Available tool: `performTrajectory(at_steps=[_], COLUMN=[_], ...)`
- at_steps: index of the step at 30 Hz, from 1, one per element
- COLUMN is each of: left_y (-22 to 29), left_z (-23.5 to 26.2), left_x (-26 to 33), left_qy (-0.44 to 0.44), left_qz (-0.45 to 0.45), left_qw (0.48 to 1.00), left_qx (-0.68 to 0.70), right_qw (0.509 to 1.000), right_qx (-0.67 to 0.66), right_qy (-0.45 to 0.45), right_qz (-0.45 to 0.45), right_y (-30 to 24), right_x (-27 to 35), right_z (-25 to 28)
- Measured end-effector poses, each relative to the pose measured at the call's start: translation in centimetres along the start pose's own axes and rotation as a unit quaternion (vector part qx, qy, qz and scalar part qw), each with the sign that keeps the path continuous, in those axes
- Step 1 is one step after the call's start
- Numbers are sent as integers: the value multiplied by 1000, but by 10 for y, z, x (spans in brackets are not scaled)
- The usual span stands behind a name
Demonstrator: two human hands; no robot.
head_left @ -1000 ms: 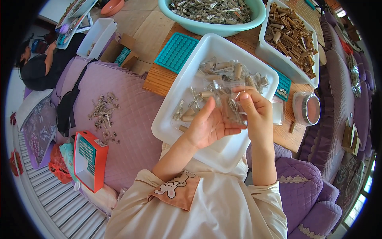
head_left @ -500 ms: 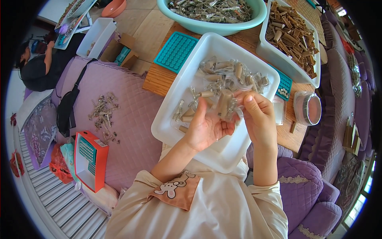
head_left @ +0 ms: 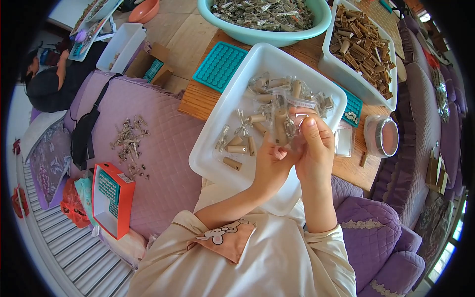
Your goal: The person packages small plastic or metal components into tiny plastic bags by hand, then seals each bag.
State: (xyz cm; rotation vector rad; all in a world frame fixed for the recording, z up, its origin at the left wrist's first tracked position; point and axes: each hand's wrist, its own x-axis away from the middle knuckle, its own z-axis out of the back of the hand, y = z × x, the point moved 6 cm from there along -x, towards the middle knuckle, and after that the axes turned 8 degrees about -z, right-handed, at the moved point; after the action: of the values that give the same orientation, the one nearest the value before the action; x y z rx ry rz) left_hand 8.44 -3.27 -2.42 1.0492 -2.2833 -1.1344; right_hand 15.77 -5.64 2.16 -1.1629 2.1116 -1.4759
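Bag (head_left: pixel 286 111), clear film: held above the middle of the tray (head_left: pixel 212 164), a brown tube (head_left: pixel 280 124) and a silvery bundle (head_left: pixel 291 127) showing through. Right hand (head_left: pixel 317 141): thumb and fingers pinched on the bag's right side. Left hand (head_left: pixel 273 166): fingers curled in at the near end; whether it grips firmly cannot be told.

Handling, as judged: light overall; film soft, slick, easily creased; tube stiff; bundle loose, apt to tangle. Best hold: around the tube through the film, or by a film edge, sparing the bundle.

Surface: wooden table (head_left: pixel 194 101) under the tray. Tray contents: loose tubes (head_left: pixel 232 163) at near left, more bags (head_left: pixel 267 84) toward the far side. Left mould (head_left: pixel 220 66), teal; right mould (head_left: pixel 352 105), teal, with white pieces. Basin (head_left: pixel 237 33), pale green, heaped, far. Bin (head_left: pixel 342 76), white, full of brown tubes, far right. Roll (head_left: pixel 381 135) in clear wrap, right.

Room: purple quilted seat (head_left: pixel 166 128), left, bearing a pile (head_left: pixel 129 141) of small bundles and a red box (head_left: pixel 126 210); purple armchair (head_left: pixel 371 222), near right; person (head_left: pixel 47 89) in dark clothing, far left
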Motion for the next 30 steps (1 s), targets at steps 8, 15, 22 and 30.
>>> performTrajectory(at_steps=[8, 15, 22, 30], left_y=[10, 25, 41, 94], left_z=[35, 56, 54, 29], left_x=[-11, -24, -27, -20], left_qy=[108, 112, -39, -88], left_qz=[1, 83, 84, -249], left_qw=[980, 963, 962, 894], left_qx=[166, 229, 257, -362], right_qw=[985, 998, 987, 968], right_qx=[-166, 17, 146, 229], right_qy=[-8, 59, 60, 46], right_qz=[46, 23, 41, 93], right_y=[-2, 0, 9, 12], right_x=[-2, 3, 3, 6], right_z=[11, 30, 25, 13])
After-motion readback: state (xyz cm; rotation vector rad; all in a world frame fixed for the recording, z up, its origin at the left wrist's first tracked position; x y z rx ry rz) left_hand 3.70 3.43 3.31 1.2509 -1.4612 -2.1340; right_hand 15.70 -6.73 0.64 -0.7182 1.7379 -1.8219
